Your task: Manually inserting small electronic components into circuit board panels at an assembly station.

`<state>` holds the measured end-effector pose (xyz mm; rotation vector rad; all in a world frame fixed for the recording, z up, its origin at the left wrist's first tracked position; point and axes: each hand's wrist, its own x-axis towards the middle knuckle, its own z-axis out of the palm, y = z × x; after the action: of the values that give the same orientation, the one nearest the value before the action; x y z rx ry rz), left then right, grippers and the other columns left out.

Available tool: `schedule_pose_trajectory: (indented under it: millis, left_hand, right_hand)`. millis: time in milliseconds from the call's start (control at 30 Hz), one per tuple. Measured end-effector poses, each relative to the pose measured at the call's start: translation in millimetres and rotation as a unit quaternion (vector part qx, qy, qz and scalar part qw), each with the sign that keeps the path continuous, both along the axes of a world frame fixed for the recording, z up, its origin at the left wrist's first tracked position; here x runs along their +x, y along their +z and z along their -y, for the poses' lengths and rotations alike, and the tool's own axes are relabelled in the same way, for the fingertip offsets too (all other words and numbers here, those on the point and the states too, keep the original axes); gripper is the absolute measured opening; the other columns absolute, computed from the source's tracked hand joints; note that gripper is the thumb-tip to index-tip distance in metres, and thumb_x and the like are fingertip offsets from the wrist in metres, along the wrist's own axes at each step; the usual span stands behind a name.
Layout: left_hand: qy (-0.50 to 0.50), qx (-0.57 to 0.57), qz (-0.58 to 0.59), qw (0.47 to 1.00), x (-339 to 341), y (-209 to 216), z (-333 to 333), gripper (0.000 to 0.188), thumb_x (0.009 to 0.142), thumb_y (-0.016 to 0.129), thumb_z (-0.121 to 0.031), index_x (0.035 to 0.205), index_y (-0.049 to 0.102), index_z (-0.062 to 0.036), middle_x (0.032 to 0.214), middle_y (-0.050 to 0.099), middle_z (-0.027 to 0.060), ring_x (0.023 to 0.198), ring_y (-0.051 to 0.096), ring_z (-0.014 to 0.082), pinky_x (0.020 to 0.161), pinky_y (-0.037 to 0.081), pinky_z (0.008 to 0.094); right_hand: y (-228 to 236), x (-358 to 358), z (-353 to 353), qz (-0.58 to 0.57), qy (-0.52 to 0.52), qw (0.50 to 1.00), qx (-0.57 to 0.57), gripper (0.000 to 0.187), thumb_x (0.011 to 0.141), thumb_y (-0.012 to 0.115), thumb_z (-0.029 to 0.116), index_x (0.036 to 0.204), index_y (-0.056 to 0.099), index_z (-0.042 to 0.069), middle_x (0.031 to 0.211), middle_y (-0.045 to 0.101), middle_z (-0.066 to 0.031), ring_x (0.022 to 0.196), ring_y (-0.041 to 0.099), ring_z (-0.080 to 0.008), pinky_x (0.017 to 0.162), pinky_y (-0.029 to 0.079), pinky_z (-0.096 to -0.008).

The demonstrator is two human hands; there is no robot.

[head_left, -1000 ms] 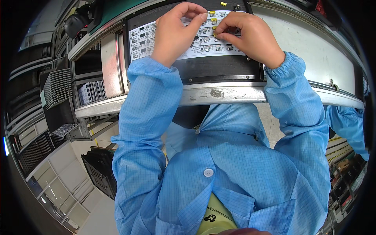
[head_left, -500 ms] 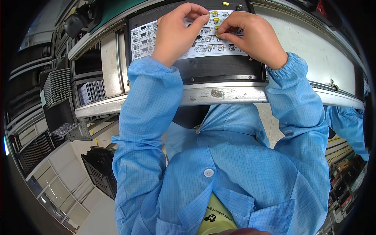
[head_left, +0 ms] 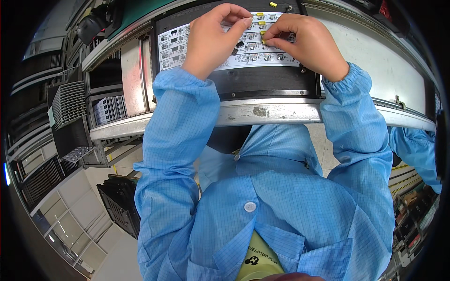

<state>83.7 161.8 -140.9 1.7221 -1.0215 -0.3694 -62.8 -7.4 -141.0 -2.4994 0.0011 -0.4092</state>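
A black carrier tray (head_left: 262,83) on the rails holds rows of white circuit boards (head_left: 246,61). Small yellow block-shaped components (head_left: 261,23) stand in a column on the boards, between my hands. My right hand (head_left: 311,47) pinches a yellow component (head_left: 264,41) at one of the lower rows, thumb and forefinger together. Over the left half of the boards is my left hand (head_left: 211,44), its thumb and forefinger closed near the top of that column. What its fingertips hold, if anything, is hidden. Another yellow component (head_left: 273,4) sits near the tray's far edge.
A metal rail (head_left: 262,112) runs along the near side of the line. Left of it stands a rack (head_left: 70,110) with slotted shelves, beside a stack of white boards (head_left: 110,110). At the far right, a blue sleeve (head_left: 417,150) of another person shows.
The tray with its boards has shifted slightly to the right. My right hand has moved a little the same way, still pinching the component. My left hand has stayed nearly in place.
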Motion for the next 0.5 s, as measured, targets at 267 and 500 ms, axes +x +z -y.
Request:
schedule_pose_trajectory:
  millis: [267,500]
  left_hand:
    - [-0.004,0.009,0.008,1.000,-0.9,3.5,0.9,0.013,0.091,0.074,-0.007,0.102,0.071,-0.0004,0.086,0.071,0.0052,0.082,0.065,0.0123,0.077,0.052,0.0274]
    - [-0.009,0.008,0.008,1.000,0.6,-0.3,0.7,0.013,0.092,0.075,-0.008,0.101,0.071,-0.0005,0.085,0.072,0.0062,0.081,0.066,0.0128,0.076,0.052,0.0276]
  right_hand:
    - [-0.8,-0.1,-4.3,-0.006,-0.021,1.000,0.016,0.016,0.085,0.081,0.011,0.099,0.076,0.004,0.093,0.075,-0.0092,0.081,0.072,-0.0209,0.075,0.059,-0.0320]
    - [2.7,-1.6,-0.3,-0.018,-0.017,1.000,-0.001,0.016,0.086,0.080,0.011,0.100,0.076,0.004,0.094,0.074,-0.0089,0.081,0.072,-0.0210,0.075,0.059,-0.0316]
